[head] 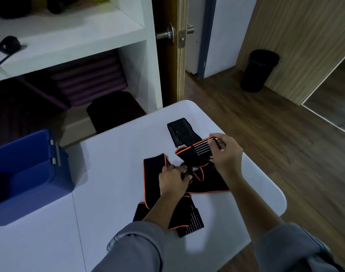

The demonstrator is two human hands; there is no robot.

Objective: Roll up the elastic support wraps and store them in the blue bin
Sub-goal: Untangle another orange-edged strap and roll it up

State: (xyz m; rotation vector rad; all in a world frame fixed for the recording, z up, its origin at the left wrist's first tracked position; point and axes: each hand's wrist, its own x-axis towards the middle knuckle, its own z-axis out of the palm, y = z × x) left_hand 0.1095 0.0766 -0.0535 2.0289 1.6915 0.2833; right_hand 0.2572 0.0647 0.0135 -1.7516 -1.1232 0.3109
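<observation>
Pinching an elastic wrap [200, 147] by its striped end in the right hand [225, 156], clutching bunched fabric in the left hand [172, 181], over the tabletop [112, 173].

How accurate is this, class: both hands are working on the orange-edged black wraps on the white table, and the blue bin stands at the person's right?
One slip: the head view shows the blue bin at the person's left, not right. The rest holds: the left hand and right hand both grip the orange-edged black wraps on the white table.

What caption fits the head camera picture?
Left hand and right hand grip orange-edged elastic wraps on a white table near the blue bin.
</observation>
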